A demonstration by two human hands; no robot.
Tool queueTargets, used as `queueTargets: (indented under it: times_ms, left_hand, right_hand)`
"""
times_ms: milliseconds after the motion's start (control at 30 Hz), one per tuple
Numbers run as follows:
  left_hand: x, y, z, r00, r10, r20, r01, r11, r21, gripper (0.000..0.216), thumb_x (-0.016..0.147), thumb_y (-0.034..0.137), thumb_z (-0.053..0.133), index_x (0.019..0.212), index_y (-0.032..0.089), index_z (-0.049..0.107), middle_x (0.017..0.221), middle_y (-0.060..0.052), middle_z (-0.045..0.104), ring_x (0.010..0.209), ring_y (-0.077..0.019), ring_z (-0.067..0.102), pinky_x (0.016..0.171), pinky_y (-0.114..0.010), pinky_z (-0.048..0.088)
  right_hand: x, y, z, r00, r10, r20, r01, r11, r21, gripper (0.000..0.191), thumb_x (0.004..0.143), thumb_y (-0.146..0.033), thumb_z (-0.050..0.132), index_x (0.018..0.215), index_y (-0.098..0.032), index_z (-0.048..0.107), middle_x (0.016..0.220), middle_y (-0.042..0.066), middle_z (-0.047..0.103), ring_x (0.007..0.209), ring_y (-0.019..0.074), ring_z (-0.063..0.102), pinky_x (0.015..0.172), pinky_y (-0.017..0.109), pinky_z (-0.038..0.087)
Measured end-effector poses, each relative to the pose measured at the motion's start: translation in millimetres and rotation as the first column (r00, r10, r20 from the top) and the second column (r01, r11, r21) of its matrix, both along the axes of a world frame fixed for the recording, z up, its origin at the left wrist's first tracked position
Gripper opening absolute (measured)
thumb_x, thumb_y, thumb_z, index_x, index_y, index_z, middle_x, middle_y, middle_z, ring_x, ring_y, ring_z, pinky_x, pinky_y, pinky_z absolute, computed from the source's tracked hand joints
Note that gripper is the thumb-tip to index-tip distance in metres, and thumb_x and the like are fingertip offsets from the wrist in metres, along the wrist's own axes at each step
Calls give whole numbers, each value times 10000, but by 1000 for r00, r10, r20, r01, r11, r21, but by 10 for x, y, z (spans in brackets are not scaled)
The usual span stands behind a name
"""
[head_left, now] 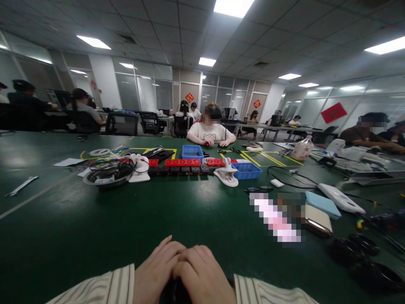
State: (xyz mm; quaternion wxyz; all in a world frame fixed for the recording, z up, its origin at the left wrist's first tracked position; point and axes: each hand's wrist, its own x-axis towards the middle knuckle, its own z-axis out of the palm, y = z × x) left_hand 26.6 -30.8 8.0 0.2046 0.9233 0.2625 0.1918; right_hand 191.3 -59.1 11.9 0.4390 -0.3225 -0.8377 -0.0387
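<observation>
My left hand (158, 268) and my right hand (202, 274) rest together at the near edge of the green table (126, 223). Both have their fingers curled and pressed against each other. A dark object (175, 291) shows between and under them, mostly hidden, and I cannot make out what it is. Striped sleeves cover both wrists. Further out on the table lie a row of red and black blocks (182, 166), two blue bins (193, 152) (247, 171) and a white clamp (227, 174).
A round tray of cables (109, 173) sits at the left. Phones, power banks (322, 204) and black cables lie at the right, with dark round objects (363, 253) near the right edge. A person in white (210, 131) sits across the table; others work at the sides.
</observation>
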Motion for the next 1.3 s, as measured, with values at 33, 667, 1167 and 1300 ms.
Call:
queueTargets:
  times_ms: [33,667,1167,1300]
  left_hand:
    - [6,1,-1,1000,1,-5,-1,1000,-4,535,663,504,657,1095,217,526,1066,-60,571,1018,-256,533,1073,-496,223]
    - [29,-30,183,999,-46,13,47,990,-130,543,572,537,635,1013,226,585,954,-23,580,902,-253,581,1059,-474,273]
    - [78,-71,-82,992,110,-61,-112,994,-17,414,645,263,739,1027,221,586,1001,-22,575,963,-237,548,1051,-464,294]
    - [69,-20,69,996,35,-80,-46,988,-145,386,575,233,744,940,227,620,1020,-19,555,968,-253,536,1004,-432,362]
  right_hand:
    - [-5,9,-36,1000,-19,8,19,1000,0,598,981,-478,68,739,-170,519,707,27,564,614,146,479,549,284,353]
    - [-16,84,-8,861,508,-18,-500,854,140,536,1010,-363,39,775,-198,492,678,-32,612,707,73,578,789,200,442]
    - [-42,1,27,999,49,24,-53,976,210,490,1019,-323,184,708,-167,529,646,-3,555,611,133,462,536,267,318]
    - [-19,20,37,981,195,-4,-190,960,207,436,1020,-325,223,761,-180,543,696,-34,582,672,118,480,599,251,356]
